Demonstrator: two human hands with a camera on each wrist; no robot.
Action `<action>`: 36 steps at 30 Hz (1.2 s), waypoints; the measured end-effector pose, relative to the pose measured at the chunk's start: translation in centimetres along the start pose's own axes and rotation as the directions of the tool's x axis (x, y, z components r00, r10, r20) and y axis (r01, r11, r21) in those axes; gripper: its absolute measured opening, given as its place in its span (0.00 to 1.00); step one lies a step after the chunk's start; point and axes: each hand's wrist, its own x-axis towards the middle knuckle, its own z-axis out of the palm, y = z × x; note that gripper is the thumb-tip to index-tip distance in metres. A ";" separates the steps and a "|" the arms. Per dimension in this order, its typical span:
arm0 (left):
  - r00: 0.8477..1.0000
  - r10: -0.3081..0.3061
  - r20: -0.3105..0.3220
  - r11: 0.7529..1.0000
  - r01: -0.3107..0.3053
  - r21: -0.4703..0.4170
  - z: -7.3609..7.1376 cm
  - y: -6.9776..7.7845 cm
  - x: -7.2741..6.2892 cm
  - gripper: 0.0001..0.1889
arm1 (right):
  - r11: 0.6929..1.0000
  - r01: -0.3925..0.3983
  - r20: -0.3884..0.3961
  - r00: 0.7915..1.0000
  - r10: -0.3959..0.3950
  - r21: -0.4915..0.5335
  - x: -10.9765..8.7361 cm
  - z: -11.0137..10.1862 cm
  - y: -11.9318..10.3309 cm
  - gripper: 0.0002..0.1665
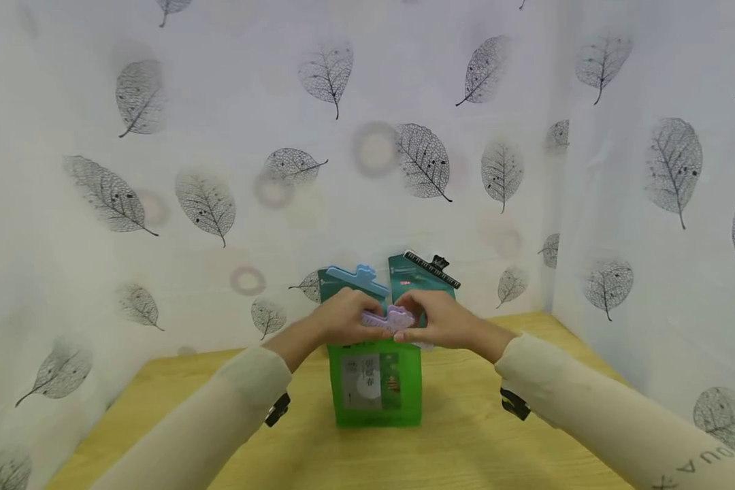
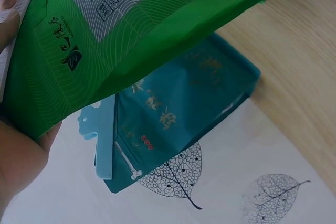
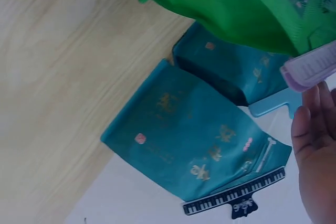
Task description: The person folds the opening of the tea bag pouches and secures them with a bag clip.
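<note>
A purple sealing clip [image 1: 398, 318] lies across the top edge of a bright green tea pouch [image 1: 376, 416], between my two hands. My left hand [image 1: 348, 317] grips the pouch's top corner, and in the left wrist view the green foil [image 2: 31, 87] runs into the palm. The right hand [image 1: 444, 318] pinches the clip at its handle, thumb in front and fingers curled behind. Seen from the right wrist, the clip's ribbed bar [image 3: 312, 67] sits over the pouch's upper edge, with the fingers [image 3: 302, 127] close beside it.
Behind the green pouch stand two teal pouches. One teal pouch [image 2: 173, 98] carries a light blue clip [image 1: 358, 278]; the other [image 3: 194, 129] has a black piano-key clip [image 1: 431, 268]. A wooden table [image 1: 484, 422] holds them, in front of a leaf-print curtain [image 1: 367, 82].
</note>
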 end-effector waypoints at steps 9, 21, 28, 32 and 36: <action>0.996 -0.042 -0.081 0.997 0.047 0.055 -0.5 -0.5 -0.5 0.14 | 1.000 0.003 0.021 1.000 -0.003 -0.010 -0.7 1.9 1.3 0.09; 0.974 -0.040 -0.223 0.986 0.075 0.152 0.9 -0.2 -1.2 0.18 | 0.997 -0.016 -0.156 0.988 0.004 -0.074 -1.8 3.8 1.5 0.07; 0.885 0.016 -0.465 0.995 0.030 0.091 2.7 -2.1 -3.1 0.23 | 0.994 -0.098 -0.079 0.992 0.101 0.039 -2.6 4.0 1.9 0.15; 0.827 -0.023 -0.562 1.000 0.026 -0.002 4.1 -2.7 -4.4 0.31 | 0.982 -0.174 -0.027 0.984 0.176 0.080 -3.3 4.3 2.6 0.27; 0.821 -0.149 -0.551 0.984 0.068 -0.165 6.0 -3.4 -5.7 0.32 | 0.960 -0.248 0.049 0.969 0.244 0.132 -3.8 4.6 3.3 0.38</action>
